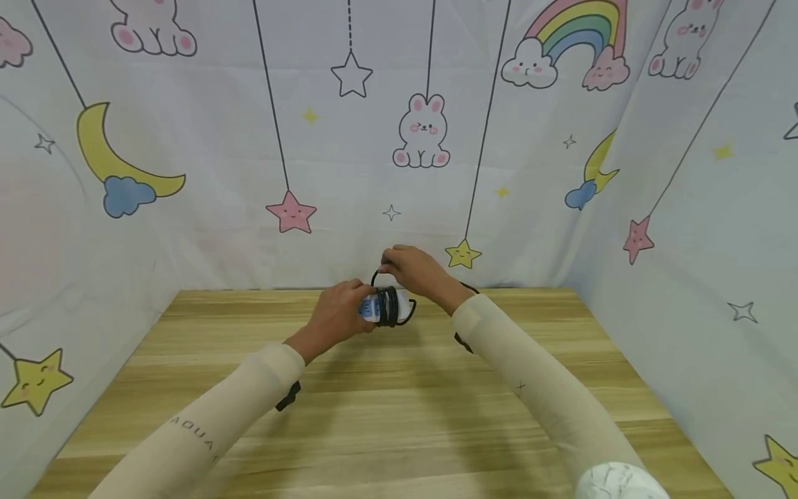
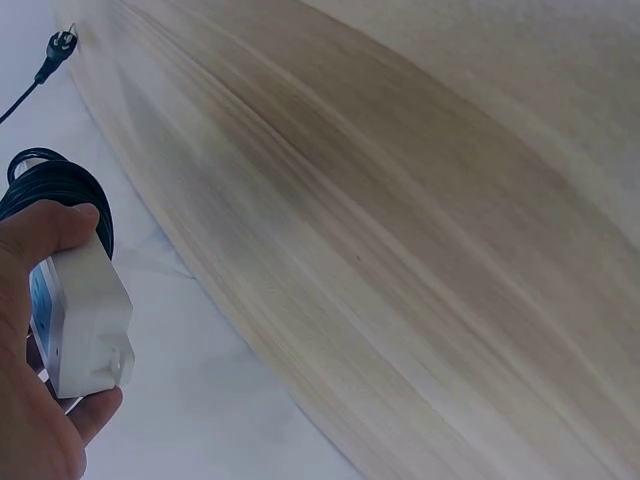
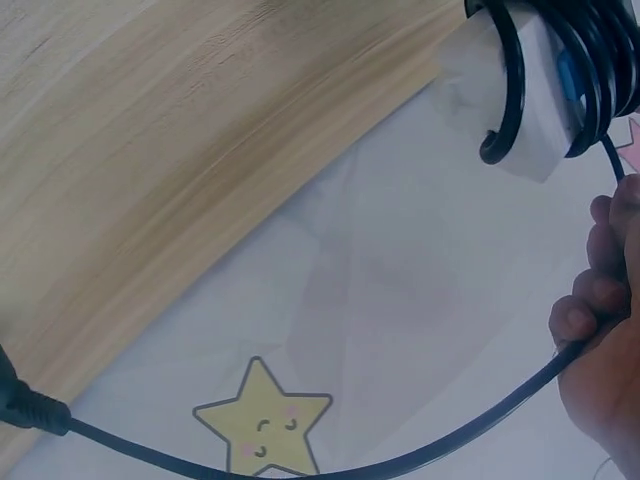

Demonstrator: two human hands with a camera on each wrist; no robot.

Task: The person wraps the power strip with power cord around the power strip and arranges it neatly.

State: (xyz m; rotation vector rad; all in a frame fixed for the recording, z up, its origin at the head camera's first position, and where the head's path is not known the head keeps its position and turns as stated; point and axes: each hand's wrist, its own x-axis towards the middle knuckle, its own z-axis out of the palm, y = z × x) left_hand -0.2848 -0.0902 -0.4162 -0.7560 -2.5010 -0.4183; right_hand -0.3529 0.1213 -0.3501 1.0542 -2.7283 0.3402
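Note:
My left hand (image 1: 337,312) grips one end of a white power strip (image 2: 95,315) with a blue label, thumb on one side and fingers on the other. Several turns of black cable (image 1: 388,306) are wound around the strip's middle. Above and right of it, my right hand (image 1: 414,269) holds the running length of the cable in curled fingers. In the right wrist view the cable leaves that hand and sags in a curve to the black plug (image 3: 35,408). The plug's metal pins show in the left wrist view. My left fingers are partly hidden behind the strip.
Beneath both hands lies a wood-grain table (image 1: 399,416), its far edge just behind the strip. White cloth (image 1: 349,152) printed with stars, moons and bunnies hangs at the back and sides. A dark strap (image 1: 289,397) shows by the left forearm.

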